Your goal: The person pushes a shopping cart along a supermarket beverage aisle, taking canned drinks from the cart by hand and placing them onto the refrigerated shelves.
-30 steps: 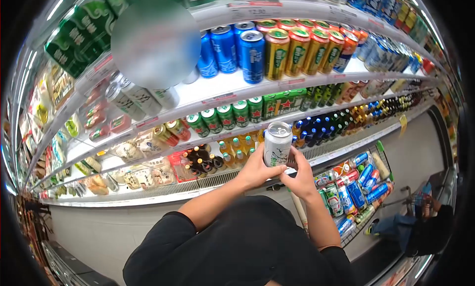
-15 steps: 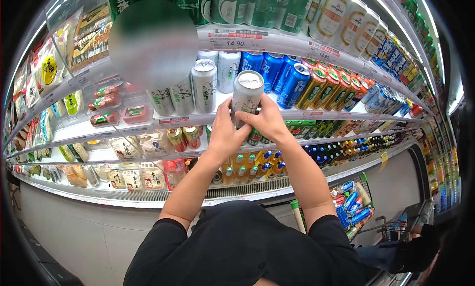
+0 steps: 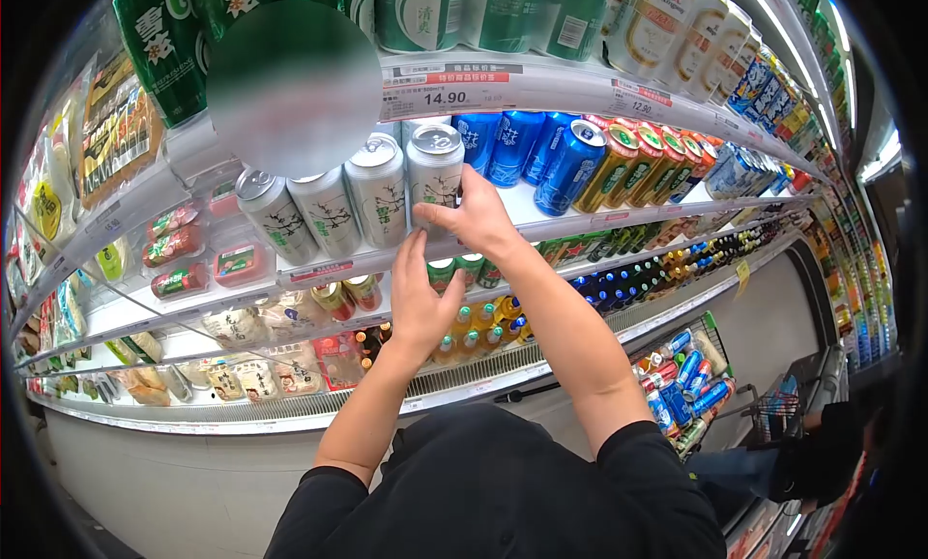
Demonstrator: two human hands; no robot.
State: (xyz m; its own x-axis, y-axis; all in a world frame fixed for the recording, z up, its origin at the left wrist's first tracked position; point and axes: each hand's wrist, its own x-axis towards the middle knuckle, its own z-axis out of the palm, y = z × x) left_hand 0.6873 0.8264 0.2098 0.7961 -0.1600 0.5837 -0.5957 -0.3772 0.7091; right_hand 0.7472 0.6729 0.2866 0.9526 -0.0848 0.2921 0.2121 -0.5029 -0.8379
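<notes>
A white beer can [image 3: 435, 168] with a dark branch pattern stands upright at the front of the middle shelf. My right hand [image 3: 472, 214] is wrapped around its right side, thumb across the front. Just below, my left hand [image 3: 421, 303] holds nothing; its fingers point up towards the shelf edge and its thumb is spread away. Matching white cans [image 3: 377, 193] line up on the left of the held can. Blue cans [image 3: 570, 167] stand to the right, close behind my right hand.
Overhead, a price-tagged shelf edge [image 3: 561, 87] carries green cans [image 3: 420, 15]. Bottles [image 3: 471, 340] fill a lower shelf. Packaged meat [image 3: 242, 264] lies at the left. A loaded cart [image 3: 688, 390] stands at the lower right, with another person [image 3: 822, 462] beyond it.
The white can has moved up and left from in front of the shelf into the row of white cans. My left hand has let go of it and dropped lower.
</notes>
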